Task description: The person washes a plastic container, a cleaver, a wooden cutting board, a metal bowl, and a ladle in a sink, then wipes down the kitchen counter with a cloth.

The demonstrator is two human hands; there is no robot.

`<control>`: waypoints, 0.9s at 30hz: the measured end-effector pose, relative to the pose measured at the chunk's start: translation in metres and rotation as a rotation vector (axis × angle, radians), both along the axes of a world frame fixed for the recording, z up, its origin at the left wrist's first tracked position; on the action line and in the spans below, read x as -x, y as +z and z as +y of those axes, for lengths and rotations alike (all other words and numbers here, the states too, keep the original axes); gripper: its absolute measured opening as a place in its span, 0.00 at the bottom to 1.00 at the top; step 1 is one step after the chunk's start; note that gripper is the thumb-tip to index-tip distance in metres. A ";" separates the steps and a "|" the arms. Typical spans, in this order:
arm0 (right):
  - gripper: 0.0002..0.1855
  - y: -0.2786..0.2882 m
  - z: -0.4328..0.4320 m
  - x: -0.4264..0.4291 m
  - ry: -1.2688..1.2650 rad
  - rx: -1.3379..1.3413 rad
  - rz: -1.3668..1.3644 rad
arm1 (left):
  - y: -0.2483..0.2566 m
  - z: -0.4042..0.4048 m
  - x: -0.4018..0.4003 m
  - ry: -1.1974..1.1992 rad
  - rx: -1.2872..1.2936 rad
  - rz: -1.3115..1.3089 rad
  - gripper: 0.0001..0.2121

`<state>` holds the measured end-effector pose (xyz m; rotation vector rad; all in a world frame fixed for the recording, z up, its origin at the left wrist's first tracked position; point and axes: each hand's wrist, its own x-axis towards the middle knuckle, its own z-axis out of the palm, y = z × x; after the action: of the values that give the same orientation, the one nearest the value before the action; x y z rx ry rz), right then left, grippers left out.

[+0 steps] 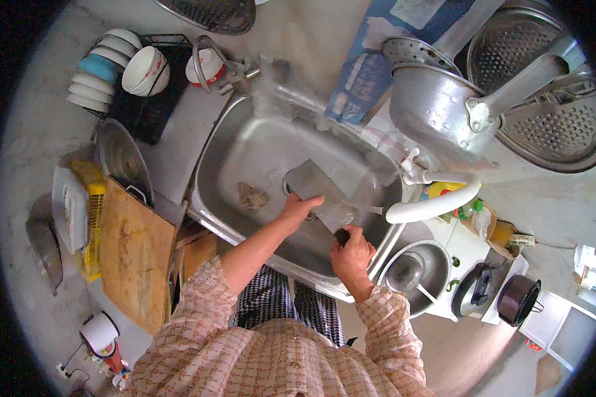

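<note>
Over a stainless steel sink [258, 139], my right hand [352, 253] is closed round the dark handle of a cleaver with a wide metal blade [318, 186]. My left hand [298, 213] lies against the near edge of the blade, thumb on top; its fingers are partly hidden beneath. A thin stream of water runs from the white faucet hose [434, 201] onto the blade near the handle. A crumpled brownish cloth [252, 196] lies on the sink bottom to the left, and the drain is partly covered by the blade.
Bowls [146, 72] stand in a black rack at the back left. A wooden cutting board [134, 258] leans beside a yellow basket [95, 218] on the left. An aluminium saucepan [434, 109] is at the back right. A metal basin with a ladle [417, 278] sits right of the sink.
</note>
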<state>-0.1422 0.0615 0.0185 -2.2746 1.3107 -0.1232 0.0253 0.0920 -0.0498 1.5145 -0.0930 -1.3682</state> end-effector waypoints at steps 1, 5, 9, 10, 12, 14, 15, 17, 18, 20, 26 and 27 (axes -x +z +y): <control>0.22 0.001 -0.001 0.001 -0.136 -0.160 0.042 | -0.003 0.003 0.001 0.092 0.040 0.030 0.29; 0.13 0.000 -0.009 0.009 -0.099 -0.341 0.046 | -0.003 0.018 -0.019 0.115 0.181 0.025 0.24; 0.15 -0.006 -0.017 0.014 -0.097 -0.248 0.207 | 0.027 0.019 -0.038 0.017 -0.098 -0.212 0.16; 0.15 -0.007 -0.020 0.013 -0.111 -0.245 0.210 | 0.036 0.015 -0.037 0.160 -0.090 -0.376 0.16; 0.19 -0.007 -0.023 0.009 -0.099 -0.176 0.311 | 0.050 0.005 -0.025 -0.050 0.096 -0.714 0.15; 0.21 -0.003 -0.023 0.003 -0.051 -0.188 0.270 | 0.054 -0.006 -0.010 -0.178 0.277 -1.087 0.13; 0.22 0.000 -0.023 0.001 -0.022 -0.194 0.267 | 0.052 -0.011 -0.004 -0.295 0.392 -1.146 0.11; 0.24 0.009 -0.019 0.000 -0.016 -0.242 0.277 | 0.043 -0.020 0.003 -0.410 0.507 -1.198 0.09; 0.25 0.014 -0.017 0.003 -0.009 -0.292 0.266 | 0.036 -0.023 0.003 -0.333 0.382 -1.268 0.08; 0.27 0.021 -0.014 0.007 0.002 -0.336 0.292 | 0.022 -0.027 0.001 -0.072 0.156 -1.305 0.07; 0.27 0.014 -0.012 0.014 -0.061 -0.348 0.194 | 0.006 -0.036 0.007 -0.536 0.427 -1.258 0.09; 0.27 0.011 -0.013 0.014 -0.071 -0.369 0.229 | 0.009 -0.038 0.011 -0.686 0.523 -1.217 0.09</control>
<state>-0.1565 0.0489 0.0292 -1.9706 1.3958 0.3381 0.0141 0.0542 -0.0409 1.6817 -1.6990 -0.5825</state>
